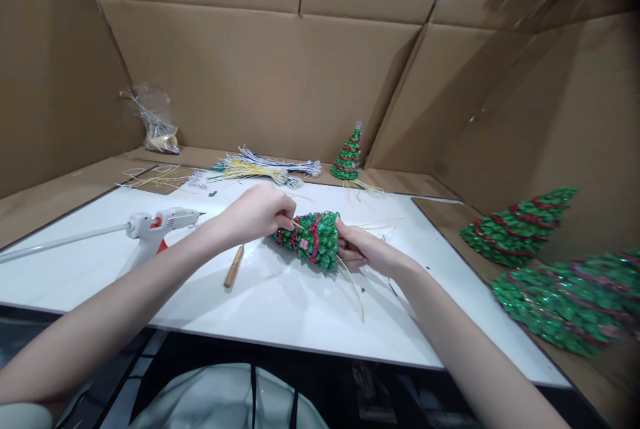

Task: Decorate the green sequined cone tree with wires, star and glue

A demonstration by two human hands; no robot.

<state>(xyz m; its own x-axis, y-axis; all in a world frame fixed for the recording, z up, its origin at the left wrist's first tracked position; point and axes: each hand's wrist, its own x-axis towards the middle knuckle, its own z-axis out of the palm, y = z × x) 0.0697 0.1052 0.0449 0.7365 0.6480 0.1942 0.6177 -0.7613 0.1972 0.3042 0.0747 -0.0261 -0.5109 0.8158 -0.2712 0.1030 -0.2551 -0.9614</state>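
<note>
A small green sequin Christmas tree with red bands lies on its side above the white board. My right hand grips its wide base. My left hand pinches a thin yellowish strand at the tree's narrow tip. Several pale strands trail from under the tree toward me.
A white glue gun stands at left, a wooden-handled tool lies beside my left arm. Bundled strands and an upright finished tree sit at the back. Two larger trees lie at right. A plastic bag leans in the cardboard corner.
</note>
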